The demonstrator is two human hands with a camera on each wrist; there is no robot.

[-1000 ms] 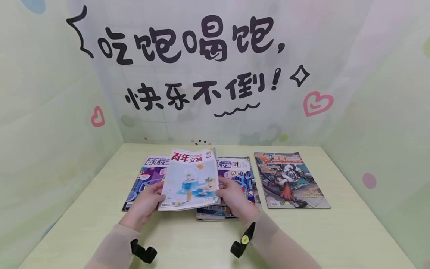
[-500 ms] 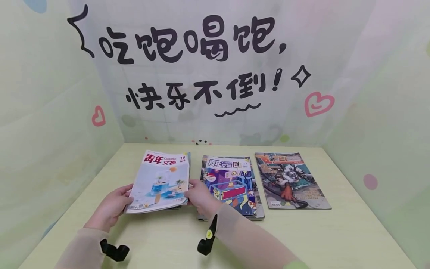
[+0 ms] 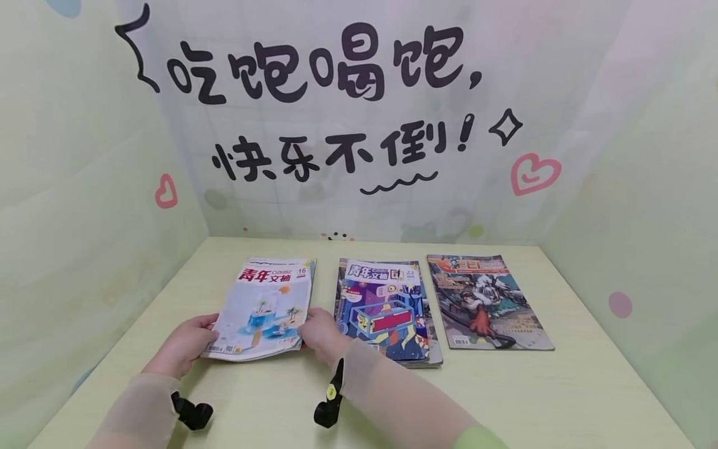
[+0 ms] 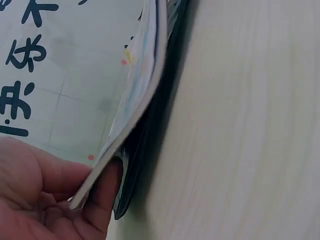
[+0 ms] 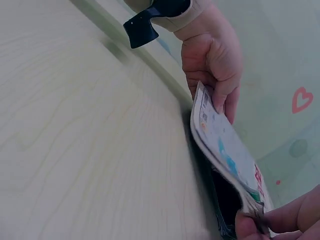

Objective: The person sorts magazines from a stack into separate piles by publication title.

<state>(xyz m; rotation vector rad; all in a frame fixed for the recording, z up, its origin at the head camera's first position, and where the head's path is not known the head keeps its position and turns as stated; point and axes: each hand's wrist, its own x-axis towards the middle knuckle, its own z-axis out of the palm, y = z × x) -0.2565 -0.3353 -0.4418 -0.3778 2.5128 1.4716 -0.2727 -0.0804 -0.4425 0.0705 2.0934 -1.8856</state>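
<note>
A magazine (image 3: pixel 266 308) with a pale blue beach cover and red title lies at the left of the table. My left hand (image 3: pixel 187 343) pinches its lower left edge, thumb on top and fingers beneath, as the left wrist view shows. At the lower right corner, my right hand (image 3: pixel 324 335) pinches it too. The near edge is bent up a little. Beneath it in the left wrist view is a dark-edged magazine (image 4: pixel 135 170), mostly hidden. The left wrist view also shows my left hand (image 4: pixel 47 195) close up.
In the middle, a purple magazine (image 3: pixel 387 321) tops a small pile, with greyish edges showing beneath. Farther right lies a magazine (image 3: pixel 485 305) with a comic-style warrior cover. The pale wooden table (image 3: pixel 572 386) is bounded by printed fabric walls (image 3: pixel 634 187).
Both hands carried the beach-cover magazine left from over the purple ones, then lowered it onto the dark magazine. The purple-topped pile is now uncovered.
</note>
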